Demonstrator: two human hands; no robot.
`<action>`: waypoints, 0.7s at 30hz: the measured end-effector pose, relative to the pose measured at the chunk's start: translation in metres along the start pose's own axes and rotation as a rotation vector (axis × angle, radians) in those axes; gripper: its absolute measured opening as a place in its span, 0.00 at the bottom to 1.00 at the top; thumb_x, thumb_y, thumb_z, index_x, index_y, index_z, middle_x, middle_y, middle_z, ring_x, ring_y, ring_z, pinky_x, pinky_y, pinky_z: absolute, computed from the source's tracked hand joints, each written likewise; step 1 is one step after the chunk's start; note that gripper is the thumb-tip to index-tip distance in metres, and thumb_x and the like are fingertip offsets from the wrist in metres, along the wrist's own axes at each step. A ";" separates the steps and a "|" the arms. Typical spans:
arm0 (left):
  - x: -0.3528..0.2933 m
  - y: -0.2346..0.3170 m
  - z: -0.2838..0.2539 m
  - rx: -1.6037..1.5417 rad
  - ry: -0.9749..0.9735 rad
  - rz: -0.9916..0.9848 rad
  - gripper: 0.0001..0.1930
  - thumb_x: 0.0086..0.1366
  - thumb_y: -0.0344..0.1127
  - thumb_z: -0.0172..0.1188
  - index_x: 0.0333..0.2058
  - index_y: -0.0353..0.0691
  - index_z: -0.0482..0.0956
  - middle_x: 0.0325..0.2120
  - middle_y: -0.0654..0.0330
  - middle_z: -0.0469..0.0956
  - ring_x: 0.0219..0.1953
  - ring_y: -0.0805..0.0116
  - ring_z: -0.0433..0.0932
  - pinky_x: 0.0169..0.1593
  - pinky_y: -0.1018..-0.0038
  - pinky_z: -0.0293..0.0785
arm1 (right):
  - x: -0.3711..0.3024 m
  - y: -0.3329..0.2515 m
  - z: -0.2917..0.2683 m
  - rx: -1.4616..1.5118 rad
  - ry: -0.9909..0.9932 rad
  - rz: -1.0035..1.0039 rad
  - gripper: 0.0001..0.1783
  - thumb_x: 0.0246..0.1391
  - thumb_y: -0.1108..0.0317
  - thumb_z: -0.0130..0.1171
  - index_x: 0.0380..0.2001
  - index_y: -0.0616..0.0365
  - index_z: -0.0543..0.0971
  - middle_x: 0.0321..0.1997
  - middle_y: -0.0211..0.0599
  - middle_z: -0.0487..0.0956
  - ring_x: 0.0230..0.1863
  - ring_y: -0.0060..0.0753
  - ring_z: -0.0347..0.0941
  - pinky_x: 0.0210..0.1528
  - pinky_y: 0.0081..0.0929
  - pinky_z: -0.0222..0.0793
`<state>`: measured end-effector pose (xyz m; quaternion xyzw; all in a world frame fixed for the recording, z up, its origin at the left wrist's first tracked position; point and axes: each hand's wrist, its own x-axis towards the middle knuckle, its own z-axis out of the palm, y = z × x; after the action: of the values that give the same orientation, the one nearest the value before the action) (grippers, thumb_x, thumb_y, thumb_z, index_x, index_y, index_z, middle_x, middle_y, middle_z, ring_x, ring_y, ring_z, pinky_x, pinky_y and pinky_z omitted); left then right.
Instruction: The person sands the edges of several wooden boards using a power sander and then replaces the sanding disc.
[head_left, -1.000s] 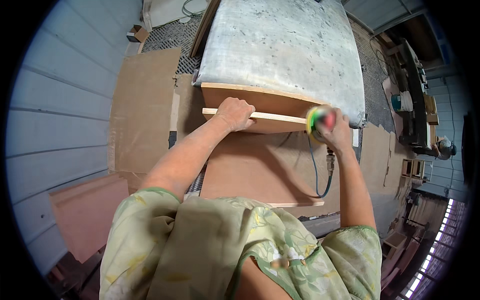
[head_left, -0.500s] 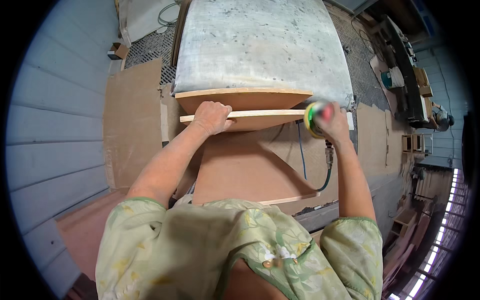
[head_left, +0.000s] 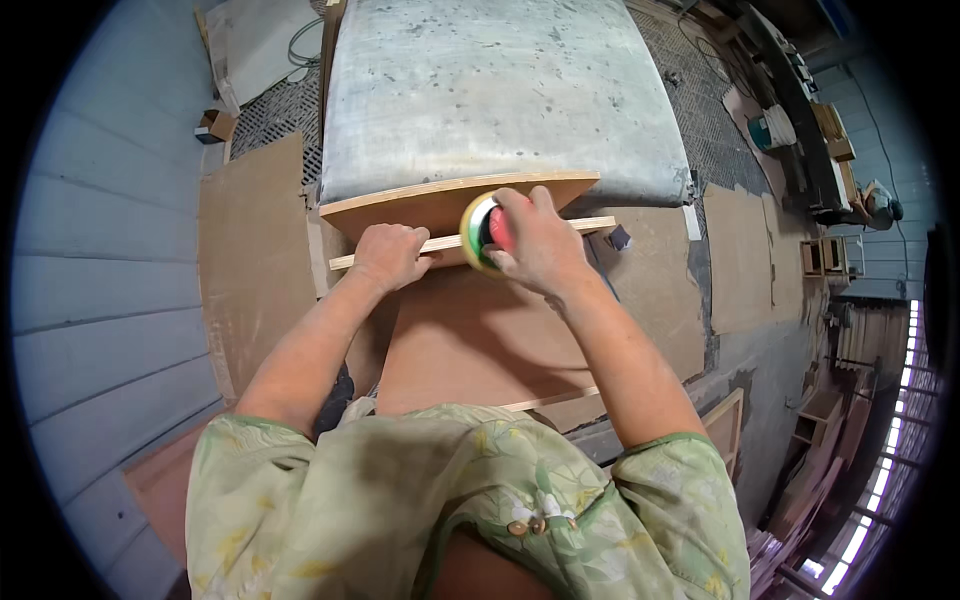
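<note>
A plywood board [head_left: 598,224] stands on edge in front of me, its pale layered top edge running left to right. My left hand [head_left: 390,258] is closed over that edge near its left end. In my right hand [head_left: 548,245] is a round power sander [head_left: 480,232] with a red top and a yellow-green rim. Its disc is tilted sideways against the middle of the board's edge. Just beyond, a second plywood board [head_left: 450,197] leans on the end of a grey-covered bench [head_left: 500,110]. A third, wider board [head_left: 470,345] slants between the standing board and my body.
Cardboard sheets [head_left: 255,260] cover the floor at left and right. A blue-grey panelled wall [head_left: 110,270] rises on the left. A small open carton [head_left: 215,126] sits near it. On the right are a dark workbench [head_left: 800,120], a bucket [head_left: 770,128] and wooden frames [head_left: 825,257].
My right hand has brought the sander leftward from the board's right end to its middle, close to my left hand. The left hand keeps its hold. The view has shifted slightly.
</note>
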<state>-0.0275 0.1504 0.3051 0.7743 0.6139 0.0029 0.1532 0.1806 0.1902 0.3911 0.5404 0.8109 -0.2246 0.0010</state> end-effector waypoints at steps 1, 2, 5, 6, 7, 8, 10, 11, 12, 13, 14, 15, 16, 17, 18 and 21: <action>-0.001 0.000 0.000 -0.005 0.001 0.003 0.18 0.55 0.51 0.58 0.26 0.41 0.76 0.24 0.55 0.79 0.31 0.56 0.79 0.34 0.62 0.74 | -0.001 0.004 0.003 -0.020 0.040 -0.021 0.34 0.37 0.59 0.66 0.51 0.41 0.65 0.47 0.46 0.64 0.43 0.52 0.72 0.43 0.45 0.72; -0.002 0.000 -0.001 0.005 0.006 0.007 0.17 0.55 0.51 0.58 0.26 0.41 0.76 0.24 0.55 0.79 0.30 0.57 0.79 0.34 0.62 0.74 | -0.001 0.015 0.002 -0.007 0.106 0.010 0.35 0.36 0.59 0.66 0.51 0.42 0.66 0.47 0.46 0.65 0.44 0.52 0.72 0.43 0.45 0.72; 0.001 0.006 0.001 -0.006 0.028 0.003 0.18 0.53 0.51 0.59 0.23 0.41 0.75 0.20 0.54 0.78 0.27 0.55 0.78 0.31 0.60 0.73 | -0.002 0.088 -0.014 -0.063 0.299 0.175 0.34 0.34 0.57 0.67 0.49 0.49 0.69 0.48 0.48 0.69 0.47 0.51 0.71 0.47 0.41 0.70; 0.002 0.007 0.002 -0.012 0.043 0.018 0.17 0.53 0.51 0.59 0.23 0.40 0.75 0.20 0.54 0.78 0.27 0.55 0.78 0.31 0.60 0.73 | -0.004 0.115 -0.024 -0.039 0.361 0.154 0.34 0.34 0.57 0.68 0.49 0.49 0.69 0.46 0.50 0.70 0.46 0.51 0.70 0.48 0.41 0.69; 0.002 0.007 0.006 -0.018 0.053 0.027 0.17 0.53 0.50 0.59 0.23 0.40 0.75 0.20 0.54 0.78 0.26 0.55 0.78 0.31 0.60 0.73 | -0.007 0.123 -0.034 -0.046 0.332 0.278 0.35 0.33 0.57 0.68 0.49 0.49 0.69 0.44 0.51 0.70 0.46 0.52 0.70 0.48 0.40 0.69; 0.003 0.008 0.003 -0.015 0.051 0.022 0.17 0.53 0.49 0.59 0.23 0.40 0.75 0.20 0.53 0.78 0.26 0.54 0.78 0.32 0.60 0.73 | -0.007 0.131 -0.037 -0.055 0.317 0.319 0.35 0.33 0.57 0.69 0.49 0.48 0.69 0.44 0.51 0.70 0.46 0.53 0.70 0.48 0.41 0.69; 0.001 0.003 0.008 -0.016 0.050 0.028 0.17 0.53 0.49 0.59 0.23 0.39 0.75 0.20 0.53 0.78 0.26 0.55 0.78 0.32 0.61 0.73 | -0.005 0.127 -0.036 -0.075 0.285 0.332 0.36 0.34 0.56 0.69 0.50 0.46 0.68 0.44 0.51 0.70 0.45 0.54 0.70 0.48 0.41 0.69; -0.001 0.003 0.008 -0.013 0.047 0.029 0.17 0.53 0.49 0.59 0.23 0.39 0.75 0.21 0.54 0.78 0.27 0.55 0.78 0.32 0.61 0.73 | -0.007 0.116 -0.029 -0.083 0.263 0.301 0.36 0.34 0.56 0.69 0.51 0.45 0.68 0.44 0.51 0.69 0.45 0.55 0.70 0.48 0.42 0.69; -0.003 0.003 0.006 0.006 0.015 0.025 0.17 0.53 0.49 0.59 0.23 0.39 0.74 0.21 0.54 0.78 0.27 0.55 0.78 0.32 0.61 0.73 | -0.012 0.106 -0.026 -0.034 0.265 0.182 0.36 0.35 0.55 0.69 0.51 0.44 0.67 0.44 0.51 0.69 0.45 0.56 0.70 0.48 0.43 0.69; -0.005 0.003 0.007 0.009 0.013 0.021 0.17 0.53 0.50 0.59 0.23 0.40 0.74 0.21 0.54 0.78 0.27 0.55 0.78 0.32 0.61 0.73 | -0.011 0.104 -0.021 -0.009 0.291 0.161 0.36 0.35 0.55 0.69 0.50 0.44 0.67 0.43 0.51 0.69 0.44 0.55 0.70 0.47 0.44 0.69; -0.006 0.004 0.008 0.011 0.012 0.015 0.17 0.53 0.50 0.58 0.23 0.40 0.74 0.21 0.54 0.78 0.27 0.56 0.78 0.32 0.62 0.73 | -0.008 0.110 -0.020 -0.017 0.314 0.162 0.36 0.35 0.55 0.69 0.50 0.45 0.67 0.43 0.51 0.69 0.45 0.55 0.70 0.47 0.44 0.69; -0.008 0.005 0.009 0.014 0.010 0.010 0.17 0.53 0.50 0.58 0.23 0.40 0.74 0.21 0.55 0.78 0.27 0.56 0.78 0.32 0.62 0.73 | -0.006 0.117 -0.021 -0.025 0.338 0.162 0.35 0.35 0.55 0.69 0.50 0.46 0.68 0.43 0.51 0.69 0.45 0.55 0.70 0.47 0.44 0.69; -0.009 0.011 0.007 -0.004 0.061 0.025 0.14 0.51 0.48 0.61 0.23 0.42 0.77 0.21 0.56 0.79 0.28 0.58 0.79 0.33 0.64 0.75 | -0.008 0.124 -0.026 -0.026 0.329 0.184 0.35 0.35 0.56 0.69 0.49 0.49 0.68 0.42 0.51 0.70 0.45 0.54 0.69 0.47 0.43 0.68; -0.012 0.012 0.008 0.013 0.048 0.021 0.16 0.52 0.49 0.61 0.23 0.42 0.76 0.21 0.56 0.79 0.27 0.58 0.79 0.32 0.64 0.75 | -0.009 0.132 -0.033 -0.012 0.320 0.186 0.34 0.36 0.56 0.68 0.49 0.50 0.68 0.41 0.51 0.70 0.45 0.54 0.69 0.48 0.42 0.68; -0.014 0.013 0.007 -0.002 0.065 0.023 0.16 0.52 0.50 0.60 0.23 0.41 0.76 0.21 0.56 0.79 0.27 0.58 0.79 0.32 0.64 0.74 | -0.013 0.136 -0.039 -0.036 0.286 0.232 0.34 0.36 0.56 0.68 0.49 0.50 0.68 0.42 0.51 0.71 0.45 0.54 0.69 0.48 0.41 0.68; -0.025 0.019 0.012 -0.051 0.042 0.014 0.22 0.53 0.57 0.59 0.26 0.40 0.78 0.25 0.54 0.80 0.31 0.56 0.79 0.35 0.62 0.74 | -0.021 0.143 -0.046 -0.108 0.225 0.255 0.37 0.34 0.57 0.69 0.51 0.49 0.67 0.43 0.50 0.71 0.46 0.52 0.69 0.48 0.40 0.68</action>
<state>-0.0136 0.1201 0.3027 0.7743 0.6112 0.0360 0.1600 0.3257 0.2338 0.3853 0.6597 0.7417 -0.1169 -0.0322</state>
